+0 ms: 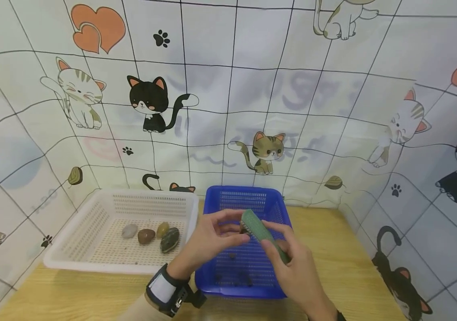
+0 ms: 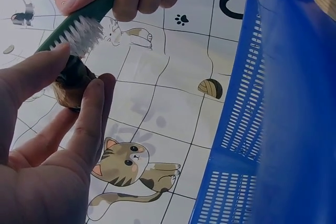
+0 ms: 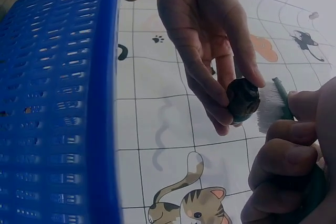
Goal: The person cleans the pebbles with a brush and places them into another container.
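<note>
Over the blue basket (image 1: 234, 292), the left hand (image 1: 208, 238) pinches a small dark stone with a brown side (image 3: 242, 99) between thumb and fingertips. The right hand (image 1: 298, 265) grips a green brush (image 1: 261, 232), its thumb and fingers wrapped around the handle. White bristles (image 2: 84, 35) face the stone and meet its dark upper part in the left wrist view. Most of the stone is hidden behind fingers and brush in the head view. Small dark bits (image 1: 244, 278) lie on the basket's floor.
A white basket (image 1: 126, 265) stands to the left with several stones, among them a dark striped one (image 1: 170, 240), a brown one (image 1: 146, 236) and a pale one (image 1: 130, 230). Both baskets rest on a wooden table (image 1: 325, 240) against a cat-patterned backdrop (image 1: 212, 89).
</note>
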The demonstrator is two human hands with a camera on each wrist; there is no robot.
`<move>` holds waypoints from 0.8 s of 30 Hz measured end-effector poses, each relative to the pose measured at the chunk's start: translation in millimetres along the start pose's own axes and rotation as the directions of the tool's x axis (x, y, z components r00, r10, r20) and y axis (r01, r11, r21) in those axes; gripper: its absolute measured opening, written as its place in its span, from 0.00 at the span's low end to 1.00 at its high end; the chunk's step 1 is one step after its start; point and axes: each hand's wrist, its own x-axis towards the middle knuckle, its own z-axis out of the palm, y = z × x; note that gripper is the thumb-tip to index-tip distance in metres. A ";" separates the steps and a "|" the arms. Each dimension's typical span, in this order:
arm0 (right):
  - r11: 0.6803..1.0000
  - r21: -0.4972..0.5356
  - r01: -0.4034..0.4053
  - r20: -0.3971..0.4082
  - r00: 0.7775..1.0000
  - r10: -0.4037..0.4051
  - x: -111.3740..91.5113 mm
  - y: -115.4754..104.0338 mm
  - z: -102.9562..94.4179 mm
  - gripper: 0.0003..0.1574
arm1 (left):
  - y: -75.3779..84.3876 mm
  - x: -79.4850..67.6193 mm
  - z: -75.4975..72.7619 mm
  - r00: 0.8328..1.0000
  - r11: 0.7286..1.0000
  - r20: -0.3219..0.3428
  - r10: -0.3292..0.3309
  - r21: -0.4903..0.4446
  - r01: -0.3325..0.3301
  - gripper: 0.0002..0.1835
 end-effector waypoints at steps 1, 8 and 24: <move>1.000 -0.008 0.008 -0.003 1.000 -0.008 -0.7 0.6 0.5 0.27 | -0.4 -0.1 0.6 1.000 1.000 0.003 0.004 0.000 -0.004 0.32; 0.996 -0.040 0.084 -0.033 0.996 -0.085 -0.1 3.6 4.9 0.29 | 0.8 -1.9 2.5 1.000 0.998 0.002 -0.019 0.064 0.019 0.32; 0.990 0.126 -0.064 -0.048 0.996 0.071 0.2 -6.4 4.9 0.21 | 5.9 -2.1 0.1 1.000 0.999 -0.004 0.023 0.034 -0.023 0.32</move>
